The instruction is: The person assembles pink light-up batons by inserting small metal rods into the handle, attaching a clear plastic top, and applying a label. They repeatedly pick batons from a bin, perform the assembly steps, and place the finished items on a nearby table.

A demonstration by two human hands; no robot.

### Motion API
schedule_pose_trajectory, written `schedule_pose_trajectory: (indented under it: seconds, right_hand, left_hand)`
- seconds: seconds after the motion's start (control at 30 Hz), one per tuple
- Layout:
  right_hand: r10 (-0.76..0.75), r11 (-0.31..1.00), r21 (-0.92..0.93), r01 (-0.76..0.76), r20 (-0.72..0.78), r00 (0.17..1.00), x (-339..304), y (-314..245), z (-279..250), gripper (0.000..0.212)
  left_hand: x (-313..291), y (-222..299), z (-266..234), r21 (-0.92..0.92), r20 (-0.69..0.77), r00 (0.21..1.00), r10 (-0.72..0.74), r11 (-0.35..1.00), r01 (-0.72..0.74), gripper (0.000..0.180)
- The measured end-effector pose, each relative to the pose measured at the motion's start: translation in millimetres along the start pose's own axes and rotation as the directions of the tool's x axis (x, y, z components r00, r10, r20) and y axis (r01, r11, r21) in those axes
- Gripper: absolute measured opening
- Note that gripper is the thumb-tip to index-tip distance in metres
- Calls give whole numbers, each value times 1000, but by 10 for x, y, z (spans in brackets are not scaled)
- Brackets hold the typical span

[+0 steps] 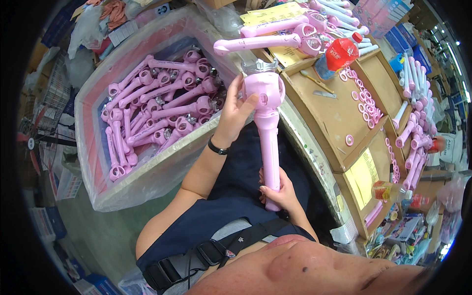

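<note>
I hold a pink toy wand (268, 140) upright in front of my body, its round head and clear crown-shaped tip at the top. My left hand (235, 112), with a black band on its wrist, grips the head from the left side. Lower down, my right hand (284, 192) is wrapped round the bottom of the handle. Close beyond the head, two more pink wands (258, 44) lie on the bench, on top of yellow sheets (273, 14). At my left, a heap of similar pink wands (167, 93) fills a large plastic-lined bin (147, 184).
A cardboard tray (314, 105) on the right holds many pink rings (364, 101), a pencil (317, 81) and a knife-like tool (324, 94). A red-labelled bottle (341, 51) leans at its far edge. Past the tray are more wand parts (418, 128) and a second bottle (388, 191).
</note>
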State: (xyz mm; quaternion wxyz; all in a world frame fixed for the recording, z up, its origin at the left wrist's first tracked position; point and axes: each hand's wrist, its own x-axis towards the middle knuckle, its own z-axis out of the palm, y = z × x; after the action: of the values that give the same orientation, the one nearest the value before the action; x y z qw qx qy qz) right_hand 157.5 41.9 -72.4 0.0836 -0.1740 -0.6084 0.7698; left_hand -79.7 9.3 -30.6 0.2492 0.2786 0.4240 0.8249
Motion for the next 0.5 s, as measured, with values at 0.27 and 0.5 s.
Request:
schedule_pose_trajectory:
  seconds: [0.27, 0.5]
  right_hand:
    - [222, 938, 247, -241, 100, 970, -7, -99, 18, 50]
    - [91, 841, 479, -251, 333, 938, 46, -135, -38, 58]
  left_hand:
    - [35, 33, -39, 477, 19, 999, 43, 878, -47, 70]
    - [8, 44, -72, -211, 186, 982, 19, 977, 21, 52]
